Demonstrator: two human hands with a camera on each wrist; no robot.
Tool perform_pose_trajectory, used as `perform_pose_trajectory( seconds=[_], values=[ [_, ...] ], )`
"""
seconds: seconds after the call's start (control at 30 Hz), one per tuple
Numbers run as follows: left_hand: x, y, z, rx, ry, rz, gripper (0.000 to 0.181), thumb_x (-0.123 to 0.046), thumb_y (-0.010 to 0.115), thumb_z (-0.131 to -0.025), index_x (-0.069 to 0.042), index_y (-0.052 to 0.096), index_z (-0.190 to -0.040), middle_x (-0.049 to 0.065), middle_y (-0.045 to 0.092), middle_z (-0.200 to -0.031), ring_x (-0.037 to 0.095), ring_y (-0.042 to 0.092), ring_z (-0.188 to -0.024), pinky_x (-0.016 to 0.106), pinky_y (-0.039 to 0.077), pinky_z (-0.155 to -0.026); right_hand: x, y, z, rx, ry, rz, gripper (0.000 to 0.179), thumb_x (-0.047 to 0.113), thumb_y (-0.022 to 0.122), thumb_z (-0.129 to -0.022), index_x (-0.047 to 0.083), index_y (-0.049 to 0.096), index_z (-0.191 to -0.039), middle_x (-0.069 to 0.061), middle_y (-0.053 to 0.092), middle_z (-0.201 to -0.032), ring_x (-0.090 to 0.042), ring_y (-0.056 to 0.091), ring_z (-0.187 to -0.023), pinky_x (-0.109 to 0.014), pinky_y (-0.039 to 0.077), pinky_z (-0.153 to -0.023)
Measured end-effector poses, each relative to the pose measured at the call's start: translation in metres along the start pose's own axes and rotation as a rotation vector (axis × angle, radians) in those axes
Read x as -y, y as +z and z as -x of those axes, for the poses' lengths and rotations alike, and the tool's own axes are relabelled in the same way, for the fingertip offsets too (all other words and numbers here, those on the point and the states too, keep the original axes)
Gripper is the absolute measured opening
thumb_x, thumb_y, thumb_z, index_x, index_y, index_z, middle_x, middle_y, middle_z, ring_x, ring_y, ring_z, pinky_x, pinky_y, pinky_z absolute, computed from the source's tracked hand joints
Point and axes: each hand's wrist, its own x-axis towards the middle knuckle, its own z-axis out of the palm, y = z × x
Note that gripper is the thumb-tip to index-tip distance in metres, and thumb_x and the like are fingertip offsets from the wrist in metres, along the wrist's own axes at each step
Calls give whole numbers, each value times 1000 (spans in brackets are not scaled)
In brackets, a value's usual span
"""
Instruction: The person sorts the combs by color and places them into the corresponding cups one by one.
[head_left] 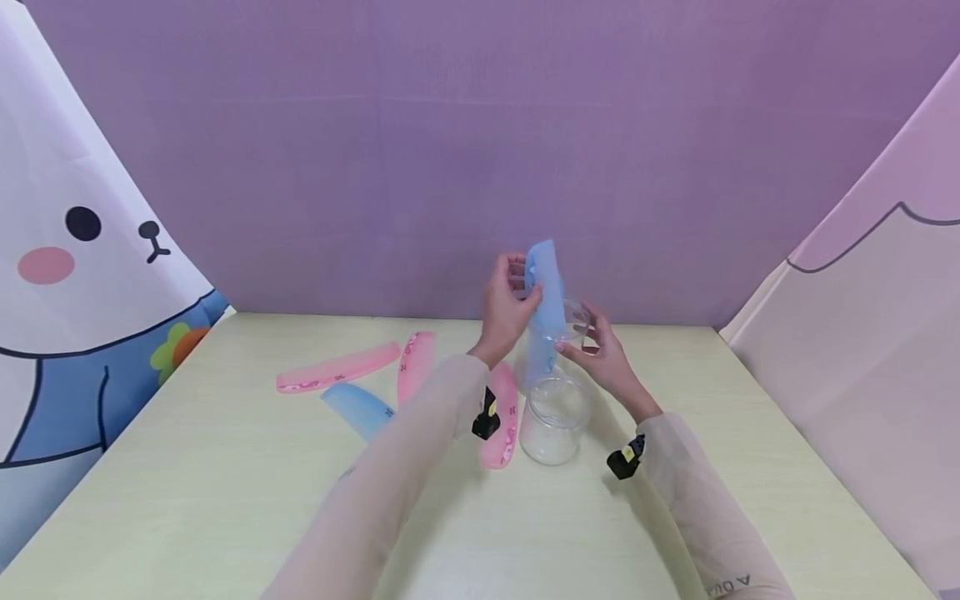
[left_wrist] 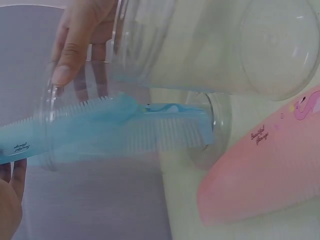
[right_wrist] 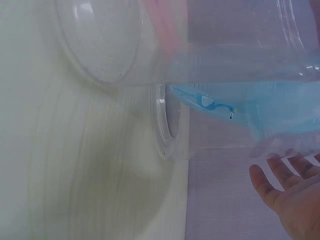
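Near the back edge of the table, my left hand (head_left: 507,312) pinches a light-blue comb (head_left: 546,279) between thumb and fingers. The comb stands upright, its lower part inside a clear jar (head_left: 576,317). My right hand (head_left: 609,358) grips this jar near its rim, thumb in front and fingers behind. Through the jar wall in the left wrist view, what appears to be a second blue comb (left_wrist: 175,125), with teeth facing the other way, overlaps the held one. In the right wrist view, a blue comb (right_wrist: 210,102) with a printed bird figure shows through the jar.
A second clear jar (head_left: 551,433) stands in front of the gripped one. Beside it lies a pink comb (head_left: 498,425). Further left are another pink comb (head_left: 415,367), a long pink comb (head_left: 337,369) and a blue comb (head_left: 360,408). A purple cloth (head_left: 375,167) hangs behind the table.
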Motion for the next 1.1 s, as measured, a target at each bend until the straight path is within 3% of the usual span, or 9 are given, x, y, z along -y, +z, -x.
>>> perform_pose_trajectory(
  seconds=[0.5, 0.83, 1.1],
  values=[
    [10, 4, 2, 113, -20, -44, 41, 4, 63, -79, -4, 45, -116, 16, 58, -107, 28, 60, -94, 26, 53, -78, -3, 1, -1, 3, -6, -3, 82, 21, 66, -83, 10, 13, -145, -18, 30, -143, -38, 36, -127, -53, 39, -98],
    [13, 2, 1, 190, -54, -189, 45, 2, 65, -79, -6, 46, -118, 11, 58, -112, 21, 59, -97, 27, 51, -85, -3, 1, -1, 0, -17, 4, 82, 21, 66, -84, 10, 13, -145, -21, 31, -142, -38, 36, -127, -53, 39, -98],
    [14, -1, 3, 216, -77, -260, 43, -1, 66, -80, -8, 47, -118, 10, 60, -107, 20, 58, -96, 28, 50, -86, 28, 0, 8, 22, 29, -7, 79, 13, 64, -84, 3, 13, -144, -26, 28, -142, -44, 32, -128, -55, 36, -100]
  ],
)
